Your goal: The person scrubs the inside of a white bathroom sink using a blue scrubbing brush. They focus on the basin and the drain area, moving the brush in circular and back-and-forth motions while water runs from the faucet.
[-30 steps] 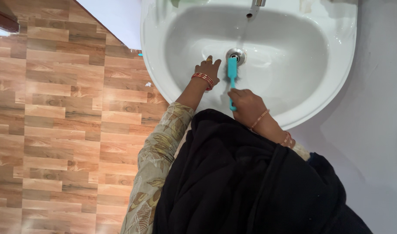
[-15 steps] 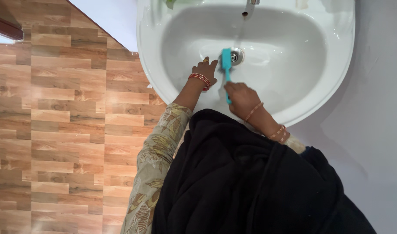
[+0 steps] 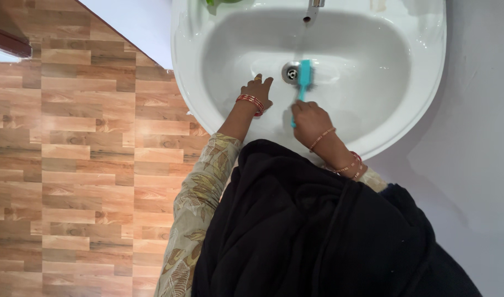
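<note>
Head view: a teal brush (image 3: 303,77) is held by its thin handle in the right hand (image 3: 310,122), fingers closed around the lower end. The bristle head is pressed on the floor of the white sink (image 3: 406,104), just right of the drain (image 3: 291,72) at the basin's centre. The brush is judged light and stiff, and likely slippery when wet; the handle end is the place to grip. The left hand (image 3: 257,91) is laid flat on the basin floor left of the drain, fingers together and holding nothing. A tap (image 3: 312,8) stands at the far rim.
</note>
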